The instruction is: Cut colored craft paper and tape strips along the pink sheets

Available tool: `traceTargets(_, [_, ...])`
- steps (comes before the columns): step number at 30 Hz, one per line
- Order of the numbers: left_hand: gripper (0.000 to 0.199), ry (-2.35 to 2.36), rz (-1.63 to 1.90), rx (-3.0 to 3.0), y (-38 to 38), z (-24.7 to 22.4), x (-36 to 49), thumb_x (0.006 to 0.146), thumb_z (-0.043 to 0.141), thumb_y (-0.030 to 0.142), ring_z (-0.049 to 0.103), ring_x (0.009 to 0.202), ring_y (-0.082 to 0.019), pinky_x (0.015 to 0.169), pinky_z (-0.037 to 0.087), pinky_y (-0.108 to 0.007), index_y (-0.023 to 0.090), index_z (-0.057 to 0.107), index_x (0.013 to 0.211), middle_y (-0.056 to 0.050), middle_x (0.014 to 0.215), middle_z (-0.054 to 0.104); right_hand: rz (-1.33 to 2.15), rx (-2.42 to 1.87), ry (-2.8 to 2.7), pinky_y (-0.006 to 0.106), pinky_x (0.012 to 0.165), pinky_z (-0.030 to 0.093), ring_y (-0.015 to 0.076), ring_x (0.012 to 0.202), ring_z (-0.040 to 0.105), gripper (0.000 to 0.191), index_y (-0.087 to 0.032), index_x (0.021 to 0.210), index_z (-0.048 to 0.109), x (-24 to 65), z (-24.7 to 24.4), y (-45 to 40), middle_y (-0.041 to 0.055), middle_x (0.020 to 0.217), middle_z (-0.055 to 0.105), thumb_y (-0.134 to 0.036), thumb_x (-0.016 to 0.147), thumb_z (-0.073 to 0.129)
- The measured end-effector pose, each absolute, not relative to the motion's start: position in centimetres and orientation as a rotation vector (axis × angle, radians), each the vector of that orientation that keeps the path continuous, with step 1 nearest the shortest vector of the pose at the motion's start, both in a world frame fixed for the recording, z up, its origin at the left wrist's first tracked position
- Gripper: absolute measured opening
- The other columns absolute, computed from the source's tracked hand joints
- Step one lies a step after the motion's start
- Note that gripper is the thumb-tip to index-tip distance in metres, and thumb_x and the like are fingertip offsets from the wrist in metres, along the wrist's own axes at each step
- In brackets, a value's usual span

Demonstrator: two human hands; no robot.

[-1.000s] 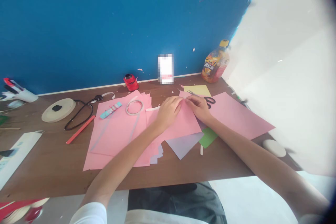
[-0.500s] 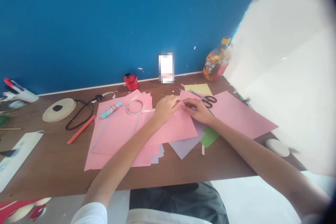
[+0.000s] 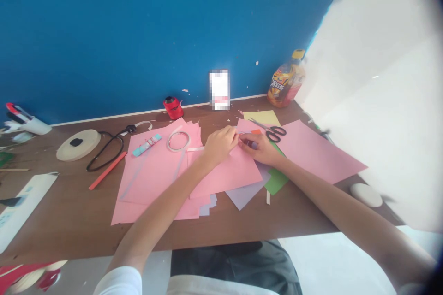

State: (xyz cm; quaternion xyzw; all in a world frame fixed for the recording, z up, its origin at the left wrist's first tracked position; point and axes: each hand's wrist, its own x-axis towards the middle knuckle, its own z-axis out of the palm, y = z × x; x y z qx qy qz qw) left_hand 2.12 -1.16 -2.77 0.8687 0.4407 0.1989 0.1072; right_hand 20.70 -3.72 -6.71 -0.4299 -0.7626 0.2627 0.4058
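My left hand [image 3: 221, 143] is closed at the upper part of a pink sheet [image 3: 230, 173], its fingertips pinched together. Close beside it on the right, my right hand [image 3: 258, 147] has its fingers curled in, nearly touching the left fingertips. What the fingertips hold is too small to make out. A white strip [image 3: 195, 149] shows just left of my left hand. The tape roll [image 3: 178, 141] and a light blue glue stick [image 3: 147, 145] lie on pink paper further left. Black-handled scissors [image 3: 273, 132] rest just beyond my right hand.
Pink paper [image 3: 321, 152] lies at the right, with green paper [image 3: 276, 182] and lilac paper [image 3: 244, 193] nearer me. A bottle [image 3: 285, 83], a pixelated white item [image 3: 219, 90] and a red spool [image 3: 173, 108] stand by the wall. A power strip [image 3: 24, 205] lies left.
The pink sheet under my hands has shifted slightly, its lower edge tilting. The fingers of my right hand have moved a little to the left and down.
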Motion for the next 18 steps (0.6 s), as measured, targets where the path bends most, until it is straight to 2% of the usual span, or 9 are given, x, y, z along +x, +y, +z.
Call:
traceTargets(5, [0.013, 1.289, 0.655, 2.351, -1.1, -2.9, 2.1, 0.096, 0.043, 0.025, 0.06, 0.082, -0.017, 0.067, 0.034, -0.03, 0.022, 0.053, 0.089, -0.002, 0.094, 0.067, 0.691, -1.106, -1.892, 0.03, 0.063, 0.045, 0.0165, 0.07, 0.059, 0.025, -0.022, 0.102, 0.073, 20.7, -6.7, -3.6, 0.0042, 0.09, 0.073, -0.036, 0.094, 0.054])
traceTargets(18, [0.013, 1.194, 0.815, 2.179, -0.6, -4.3, 1.9, 0.093, 0.045, 0.024, 0.057, 0.084, -0.017, 0.072, 0.039, -0.03, 0.022, 0.05, 0.082, -0.001, 0.09, 0.065, 0.71, -1.126, -1.879, 0.029, 0.062, 0.044, 0.0155, 0.069, 0.058, 0.02, -0.02, 0.096, 0.072, 20.7, -6.5, -3.6, 0.0035, 0.085, 0.072, -0.031, 0.091, 0.055])
